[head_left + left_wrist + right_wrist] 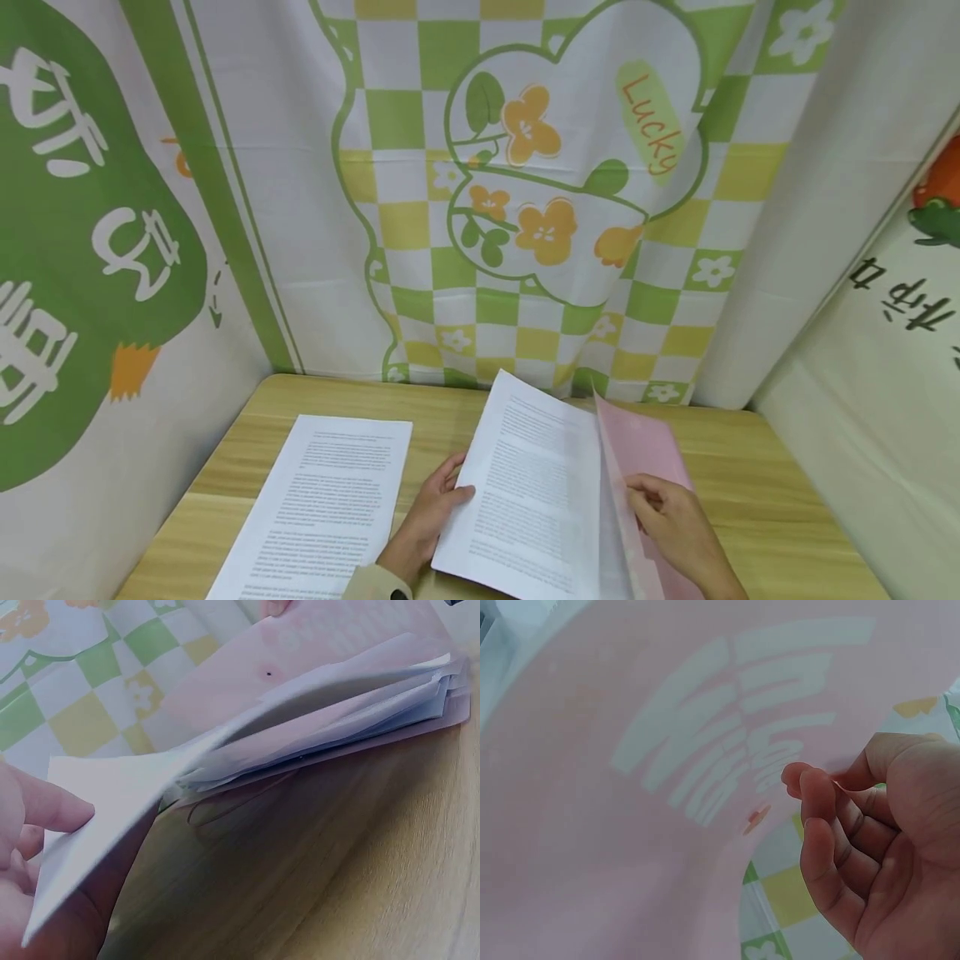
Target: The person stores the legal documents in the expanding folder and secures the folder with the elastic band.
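A pink translucent folder (652,442) lies on the right part of the table with its cover lifted. My right hand (675,525) pinches the cover's edge between thumb and fingertips; white lettering and a small button show on the cover (667,735) in the right wrist view. With thumb on top and fingers beneath, my left hand (431,517) grips the left edge of a sheaf of printed paper (525,492). The sheaf's other side reaches into the folder, bending upward in the left wrist view. Layered sheets (315,742) lie below it inside the folder.
Another printed paper (322,500) lies flat on the wooden table (225,454) at the left. From under the folder a thin cord loop (225,806) sticks out. A green and yellow checked curtain (510,325) hangs behind the table, with printed cloth on both sides.
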`<action>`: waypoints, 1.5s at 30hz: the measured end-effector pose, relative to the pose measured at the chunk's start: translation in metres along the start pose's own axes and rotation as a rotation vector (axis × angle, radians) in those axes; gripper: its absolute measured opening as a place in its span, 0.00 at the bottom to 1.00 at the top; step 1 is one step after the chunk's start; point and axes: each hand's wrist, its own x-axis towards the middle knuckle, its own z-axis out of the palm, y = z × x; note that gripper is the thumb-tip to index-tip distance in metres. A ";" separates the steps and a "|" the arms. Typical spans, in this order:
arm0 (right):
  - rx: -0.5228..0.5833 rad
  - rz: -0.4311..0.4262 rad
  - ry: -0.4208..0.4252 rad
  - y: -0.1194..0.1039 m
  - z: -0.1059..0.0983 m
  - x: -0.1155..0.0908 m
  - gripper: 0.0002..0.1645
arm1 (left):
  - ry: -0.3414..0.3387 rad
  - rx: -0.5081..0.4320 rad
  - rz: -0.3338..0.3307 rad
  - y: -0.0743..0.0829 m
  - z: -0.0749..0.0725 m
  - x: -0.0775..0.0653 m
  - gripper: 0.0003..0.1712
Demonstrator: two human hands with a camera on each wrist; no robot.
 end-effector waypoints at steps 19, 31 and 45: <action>-0.013 -0.011 0.005 -0.001 0.000 0.000 0.09 | 0.019 0.002 0.001 -0.006 0.019 0.007 0.37; -0.015 0.008 -0.013 -0.001 -0.001 0.000 0.09 | -0.026 0.089 0.006 -0.008 0.023 0.008 0.24; -0.013 -0.006 -0.003 -0.003 0.000 0.001 0.08 | -0.114 0.130 0.022 -0.007 0.032 0.013 0.26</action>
